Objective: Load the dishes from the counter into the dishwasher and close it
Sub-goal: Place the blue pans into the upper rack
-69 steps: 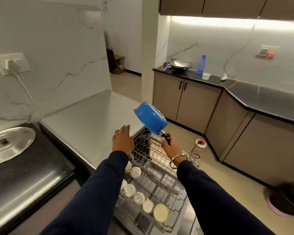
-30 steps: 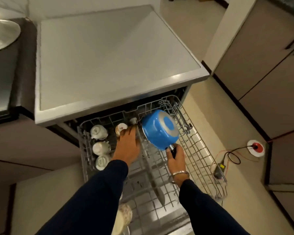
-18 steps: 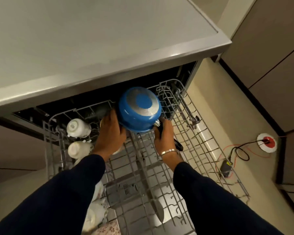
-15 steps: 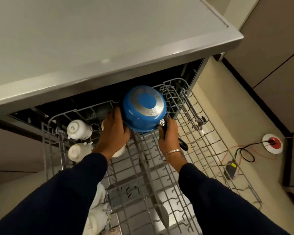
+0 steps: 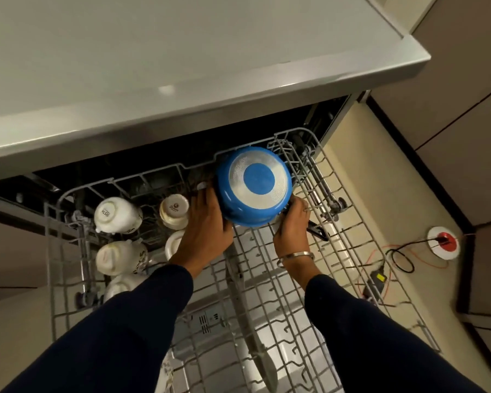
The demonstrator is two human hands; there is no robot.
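Observation:
A blue saucepan (image 5: pixel 254 185) is upside down at the back of the pulled-out upper dishwasher rack (image 5: pixel 352 251), its round base facing up. My left hand (image 5: pixel 206 231) presses against the pan's left side. My right hand (image 5: pixel 292 225) grips the pan's black handle (image 5: pixel 318 232) at its right side. Several white cups (image 5: pixel 116 214) stand upside down in the rack's left part.
The steel counter top (image 5: pixel 182 66) overhangs the dishwasher opening. Through the rack wires I see the open door's inner face (image 5: pixel 284 344). On the floor to the right lie a red and white socket (image 5: pixel 442 242) and cables (image 5: pixel 400 259). Beige cabinets (image 5: pixel 465 80) stand to the right.
The pan has gone from held high above the counter down into the rack and turned base up. It has shifted slightly further back and right. My left hand came onto its side.

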